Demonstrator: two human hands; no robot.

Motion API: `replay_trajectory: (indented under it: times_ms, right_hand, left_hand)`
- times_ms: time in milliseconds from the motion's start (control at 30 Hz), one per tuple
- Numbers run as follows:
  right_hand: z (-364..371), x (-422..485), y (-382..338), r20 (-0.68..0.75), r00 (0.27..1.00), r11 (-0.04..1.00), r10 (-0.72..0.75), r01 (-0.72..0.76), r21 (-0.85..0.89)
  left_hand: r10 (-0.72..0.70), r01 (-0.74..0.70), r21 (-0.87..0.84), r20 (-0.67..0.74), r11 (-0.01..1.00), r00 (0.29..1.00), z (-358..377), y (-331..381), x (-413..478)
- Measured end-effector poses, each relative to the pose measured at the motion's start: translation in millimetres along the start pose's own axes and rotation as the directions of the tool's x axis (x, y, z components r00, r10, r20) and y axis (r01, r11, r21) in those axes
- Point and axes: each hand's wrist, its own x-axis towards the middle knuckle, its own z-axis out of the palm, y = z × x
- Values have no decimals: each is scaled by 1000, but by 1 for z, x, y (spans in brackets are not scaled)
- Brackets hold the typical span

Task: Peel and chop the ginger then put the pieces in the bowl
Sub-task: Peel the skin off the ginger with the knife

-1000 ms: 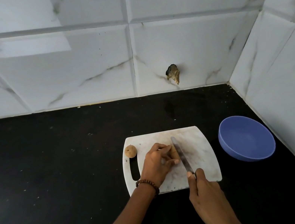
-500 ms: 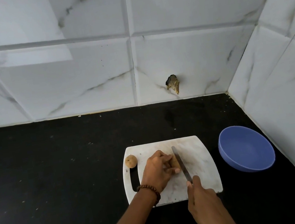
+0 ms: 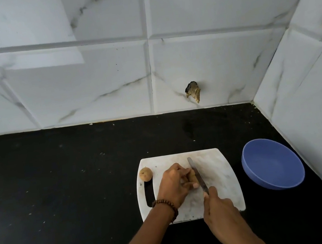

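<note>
With the left hand (image 3: 174,183) still pinning the ginger (image 3: 192,178) mid-board (image 3: 219,176), the right hand (image 3: 220,208) is gripping the knife (image 3: 196,172), its blade barely shifting against the ginger's right side, so cutting is likely continuing.

Two ginger pieces: round piece (image 3: 146,174), held piece (image 3: 192,177). One knife (image 3: 198,176). One cutting board (image 3: 219,178). One blue bowl (image 3: 271,167). Two hands: left hand (image 3: 173,184), right hand (image 3: 219,206).
</note>
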Motion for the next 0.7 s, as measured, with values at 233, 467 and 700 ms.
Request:
replay_trajectory:
  times_ms: [233,467,700]
  right_hand:
    - [5,-1,2,-45,998,999,-39,39,-8]
    - [14,-7,6,-103,993,998,-60,60,-8]
    - [17,-11,9,-147,985,996,-93,91,-24]
  left_hand:
    - [9,-8,40,-26,999,1000,1,1,-2]
    - [-33,33,-69,-3,997,999,3,-1,-3]
    - [-29,23,-99,-56,995,998,2,-1,-7]
